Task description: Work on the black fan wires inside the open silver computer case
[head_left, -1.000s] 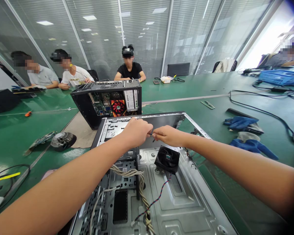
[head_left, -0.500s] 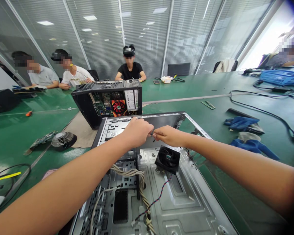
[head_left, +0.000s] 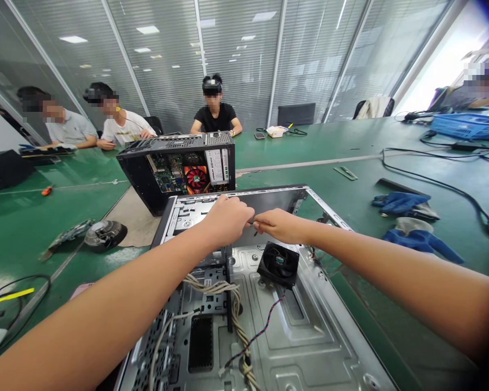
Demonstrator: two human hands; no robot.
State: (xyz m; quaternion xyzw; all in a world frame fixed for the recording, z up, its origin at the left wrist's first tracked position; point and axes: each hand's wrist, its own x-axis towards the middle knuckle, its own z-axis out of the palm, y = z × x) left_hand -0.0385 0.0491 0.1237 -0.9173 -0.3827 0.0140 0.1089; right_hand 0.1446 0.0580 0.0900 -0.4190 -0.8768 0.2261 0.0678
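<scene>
An open metal computer case lies in front of me. Over its far part, my left hand is closed, with fingers curled round something small and dark that I cannot make out. My right hand pinches at the same spot, its fingertips almost touching the left hand. A thin dark piece shows just below the fingertips. Nearer to me, a black fan sits in the case, its twisted red and blue cable trailing down. Beige braided cables run along the case's middle.
Behind stands another computer case with a red fan. On the green table are a round metal part at left, blue gloves and black cables at right. Several people sit around the table.
</scene>
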